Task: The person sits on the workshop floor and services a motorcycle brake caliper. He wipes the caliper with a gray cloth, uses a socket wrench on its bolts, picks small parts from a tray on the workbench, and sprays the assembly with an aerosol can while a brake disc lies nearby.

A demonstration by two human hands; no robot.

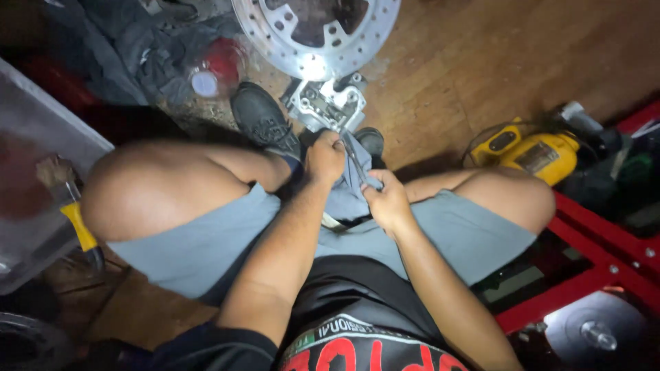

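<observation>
A: Setting?
B: Dim workshop, worn wooden floor (pixel 454 62), lit from the person's head. The person squats low, knees spread, so the work sits between the feet.

A: Item one, the workpiece.
B: Silver brake caliper (pixel 324 103) on the floor just below a drilled brake disc (pixel 316 34), beside a black shoe (pixel 261 117).

A: Item two, the tool.
B: Slim metal hand tool (pixel 356 161), type unclear, running from the caliper back toward the lap.

A: Hands?
B: Left hand (pixel 325 158) curled shut near the tool's tip, seemingly steadying it at the caliper. Right hand (pixel 387 199) closed around the handle end, likely supplying the leverage.

A: Surroundings?
B: Yellow power tool (pixel 526 152) on the right, near a red metal frame (pixel 591 240). Yellow-handled tool (pixel 79 223) at left, against a grey case (pixel 41 137). Red-capped clear container (pixel 213 69) and dark rags (pixel 137 41) beyond the shoe.
</observation>
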